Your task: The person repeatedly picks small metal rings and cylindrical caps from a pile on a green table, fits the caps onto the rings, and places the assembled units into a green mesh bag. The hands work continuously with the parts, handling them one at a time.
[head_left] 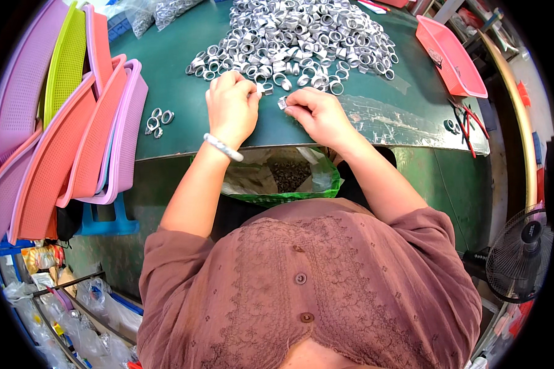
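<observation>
A large heap of silver metal rings [308, 37] covers the far middle of the green table [178, 80]. At the heap's near edge my left hand [232, 106] is closed, its thumb and forefinger pinching a metal ring [266, 89]. A white band circles that wrist. My right hand [320, 117] is closed too, with its fingertips on another small metal ring [282, 103], just apart from the left hand's ring. The fingers partly cover both pieces. Several loose rings [157, 122] lie to the left of my left hand.
Stacked purple, green and coral plastic baskets [61, 135] crowd the left side. At the right are a pink tray [452, 58], red-handled pliers [468, 126] and a black fan [523, 252]. A green-edged bag [283, 198] holding small dark pieces hangs open below the table edge.
</observation>
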Motion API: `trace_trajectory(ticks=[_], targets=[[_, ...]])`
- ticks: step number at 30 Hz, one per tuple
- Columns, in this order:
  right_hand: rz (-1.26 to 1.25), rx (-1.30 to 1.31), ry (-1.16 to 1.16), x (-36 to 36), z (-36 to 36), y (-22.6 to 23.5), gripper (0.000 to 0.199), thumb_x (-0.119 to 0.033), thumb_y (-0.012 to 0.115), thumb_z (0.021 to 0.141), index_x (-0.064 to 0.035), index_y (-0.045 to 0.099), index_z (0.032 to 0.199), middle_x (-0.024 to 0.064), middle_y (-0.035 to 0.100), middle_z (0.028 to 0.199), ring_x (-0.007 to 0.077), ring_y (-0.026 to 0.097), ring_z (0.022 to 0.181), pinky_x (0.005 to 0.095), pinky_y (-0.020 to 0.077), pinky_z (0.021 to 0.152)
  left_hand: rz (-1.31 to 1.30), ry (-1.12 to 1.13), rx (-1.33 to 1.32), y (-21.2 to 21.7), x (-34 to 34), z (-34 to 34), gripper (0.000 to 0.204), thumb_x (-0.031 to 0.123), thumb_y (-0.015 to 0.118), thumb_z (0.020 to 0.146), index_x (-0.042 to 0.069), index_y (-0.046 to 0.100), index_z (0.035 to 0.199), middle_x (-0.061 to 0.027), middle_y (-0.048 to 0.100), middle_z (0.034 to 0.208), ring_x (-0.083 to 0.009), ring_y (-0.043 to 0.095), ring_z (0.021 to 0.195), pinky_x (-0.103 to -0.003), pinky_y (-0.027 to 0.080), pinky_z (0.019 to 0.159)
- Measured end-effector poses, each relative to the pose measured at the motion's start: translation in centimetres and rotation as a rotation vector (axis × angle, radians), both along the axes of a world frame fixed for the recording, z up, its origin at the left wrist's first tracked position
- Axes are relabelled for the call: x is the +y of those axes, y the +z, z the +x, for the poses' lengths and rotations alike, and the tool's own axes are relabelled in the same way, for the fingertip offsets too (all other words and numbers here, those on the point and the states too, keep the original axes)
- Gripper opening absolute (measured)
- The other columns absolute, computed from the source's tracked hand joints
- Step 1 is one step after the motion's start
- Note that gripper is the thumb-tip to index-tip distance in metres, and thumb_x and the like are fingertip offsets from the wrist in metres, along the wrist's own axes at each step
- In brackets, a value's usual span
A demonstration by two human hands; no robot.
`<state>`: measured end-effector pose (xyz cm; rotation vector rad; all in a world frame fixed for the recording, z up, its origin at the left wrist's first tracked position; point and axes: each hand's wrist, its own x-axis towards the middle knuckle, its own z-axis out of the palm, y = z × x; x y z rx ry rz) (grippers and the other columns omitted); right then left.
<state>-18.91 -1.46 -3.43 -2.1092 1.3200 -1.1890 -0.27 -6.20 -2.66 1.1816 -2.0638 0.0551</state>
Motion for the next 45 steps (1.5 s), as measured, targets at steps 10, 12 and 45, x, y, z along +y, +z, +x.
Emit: trace_trajectory(ticks=[10, 12, 45], targets=[[0.144, -0.475, 0.204, 2.3, -0.3, 0.5, 0.012, 0.003, 0.063, 0.081, -0.0001, 0.062, 0.092, 0.0075, 0.063, 0.094, 0.0134, 0.060, 0.086, 0.0257, 0.0479, 0.076, 1.273, -0.494, 1.273, 1.7, 5.6, 1.0, 0.011, 0.007, 0.058, 0.088, -0.004, 0.061, 0.092, -0.0116, 0.065, 0.094, -0.0175, 0.064, 0.085, -0.027, 0.053, 0.077], [0.147, -0.462, 0.214, 2.8, -0.3, 0.8, 0.012, 0.003, 0.063, 0.081, 0.0000, 0.062, 0.092, 0.0081, 0.063, 0.095, 0.0136, 0.060, 0.086, 0.0259, 0.0479, 0.076, 1.328, -0.581, 1.370, 1.2, 5.9, 1.2, 0.014, 0.005, 0.054, 0.090, -0.005, 0.061, 0.096, -0.0135, 0.064, 0.097, -0.0208, 0.065, 0.089, -0.029, 0.053, 0.083], [-0.001, 0.258, -0.082, -2.7, 2.2, -0.2, 0.011, -0.011, 0.058, 0.080, -0.0044, 0.062, 0.088, 0.0116, 0.062, 0.084, 0.0284, 0.062, 0.075, 0.0382, 0.0493, 0.066, 0.173, -0.039, -0.193, 0.1, 0.6, 2.6, 0.013, 0.007, 0.060, 0.079, 0.010, 0.062, 0.092, -0.0096, 0.057, 0.085, -0.0308, 0.059, 0.078, -0.039, 0.048, 0.067]])
